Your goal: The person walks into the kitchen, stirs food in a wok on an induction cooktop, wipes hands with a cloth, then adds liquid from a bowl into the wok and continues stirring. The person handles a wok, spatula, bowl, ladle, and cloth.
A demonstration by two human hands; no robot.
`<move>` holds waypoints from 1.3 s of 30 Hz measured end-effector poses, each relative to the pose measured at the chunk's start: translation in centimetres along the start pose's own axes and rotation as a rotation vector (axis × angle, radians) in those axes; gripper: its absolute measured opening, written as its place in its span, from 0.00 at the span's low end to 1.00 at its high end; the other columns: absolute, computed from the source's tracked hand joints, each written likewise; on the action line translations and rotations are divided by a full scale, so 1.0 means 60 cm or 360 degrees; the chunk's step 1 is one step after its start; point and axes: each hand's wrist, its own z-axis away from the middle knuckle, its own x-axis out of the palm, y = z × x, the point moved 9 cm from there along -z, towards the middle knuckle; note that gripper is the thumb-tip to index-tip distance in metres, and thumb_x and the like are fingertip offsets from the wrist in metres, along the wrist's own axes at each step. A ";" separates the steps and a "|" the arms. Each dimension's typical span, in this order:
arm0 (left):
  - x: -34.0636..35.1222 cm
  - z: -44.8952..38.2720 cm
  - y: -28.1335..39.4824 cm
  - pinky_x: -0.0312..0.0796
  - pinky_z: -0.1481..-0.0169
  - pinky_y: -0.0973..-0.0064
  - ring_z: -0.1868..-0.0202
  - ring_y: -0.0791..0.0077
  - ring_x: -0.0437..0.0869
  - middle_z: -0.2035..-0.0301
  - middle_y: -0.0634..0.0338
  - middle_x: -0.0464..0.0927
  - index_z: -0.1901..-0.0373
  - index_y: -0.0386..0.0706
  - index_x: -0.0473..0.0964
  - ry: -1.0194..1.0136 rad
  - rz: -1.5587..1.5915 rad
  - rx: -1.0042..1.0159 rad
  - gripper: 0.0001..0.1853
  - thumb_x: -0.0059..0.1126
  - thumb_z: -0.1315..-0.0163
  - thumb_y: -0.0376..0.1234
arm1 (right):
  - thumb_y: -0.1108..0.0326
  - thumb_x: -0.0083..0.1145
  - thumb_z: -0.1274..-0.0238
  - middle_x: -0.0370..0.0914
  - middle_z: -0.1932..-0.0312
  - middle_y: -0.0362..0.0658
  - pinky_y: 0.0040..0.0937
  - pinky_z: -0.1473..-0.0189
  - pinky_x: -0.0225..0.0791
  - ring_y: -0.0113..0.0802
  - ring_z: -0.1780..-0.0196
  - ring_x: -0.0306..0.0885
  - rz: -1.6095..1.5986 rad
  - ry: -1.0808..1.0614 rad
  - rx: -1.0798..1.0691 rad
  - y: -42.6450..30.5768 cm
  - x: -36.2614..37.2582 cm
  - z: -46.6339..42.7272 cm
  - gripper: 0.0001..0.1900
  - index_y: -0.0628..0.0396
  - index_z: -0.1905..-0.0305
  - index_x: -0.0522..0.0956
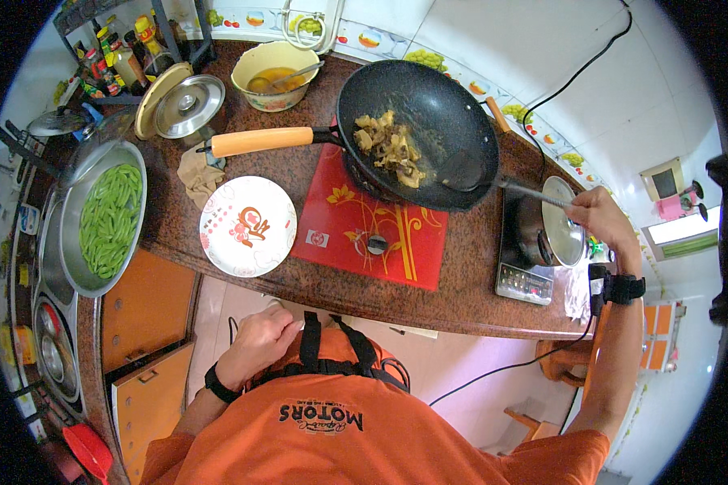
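My right hand (603, 221) grips the long handle of a metal spatula (461, 176), whose dark blade rests inside a black wok (461, 115). Browned pieces of food (394, 148) lie in the wok's left half. The wok sits on a red cooktop (424, 254) with a gold floral pattern, its wooden handle (262, 141) pointing left. My left hand (266, 333) is loosely curled near my waist, below the counter's front edge; its palm side is hidden, so I cannot see whether it holds anything. A white patterned plate (273, 242) lies left of the cooktop.
At left, a metal basin (73, 242) holds green pods. An enamel bowl (279, 102) with yellow liquid and a spoon stands behind the wok handle. Bottles (127, 66) fill a rack at back left. A lidded pot (531, 227) stands on a second cooktop (522, 284) at right.
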 end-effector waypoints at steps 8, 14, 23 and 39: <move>0.003 0.008 -0.006 0.72 0.67 0.54 0.71 0.45 0.80 0.73 0.46 0.75 0.76 0.35 0.72 0.0004 -0.0010 -0.0016 0.15 0.57 0.33 0.36 | 0.63 0.62 0.35 0.68 0.83 0.31 0.20 0.81 0.48 0.16 0.83 0.58 -0.1040 -0.0348 0.0042 -0.008 0.180 -0.012 0.11 0.60 0.65 0.84; -0.003 0.007 -0.005 0.71 0.66 0.54 0.70 0.45 0.80 0.73 0.46 0.75 0.76 0.35 0.72 -0.0030 -0.0024 -0.0083 0.16 0.57 0.33 0.37 | 0.63 0.61 0.37 0.75 0.79 0.40 0.32 0.69 0.63 0.27 0.73 0.69 -0.1078 0.0053 -0.0163 -0.089 0.229 -0.064 0.13 0.66 0.66 0.82; -0.002 0.017 -0.009 0.71 0.67 0.54 0.70 0.45 0.80 0.74 0.47 0.75 0.75 0.36 0.72 0.0076 0.0012 -0.0016 0.15 0.59 0.34 0.37 | 0.58 0.58 0.34 0.79 0.73 0.56 0.47 0.64 0.70 0.56 0.65 0.80 -0.0087 0.0525 -0.0330 -0.156 0.072 0.037 0.11 0.52 0.57 0.83; 0.011 -0.007 0.016 0.74 0.67 0.58 0.70 0.50 0.82 0.72 0.49 0.78 0.72 0.36 0.76 -0.0032 -0.0010 0.0128 0.13 0.59 0.35 0.36 | 0.62 0.65 0.40 0.72 0.84 0.35 0.25 0.79 0.53 0.21 0.81 0.64 -0.0613 -0.0336 0.0252 0.017 0.073 0.043 0.12 0.62 0.68 0.85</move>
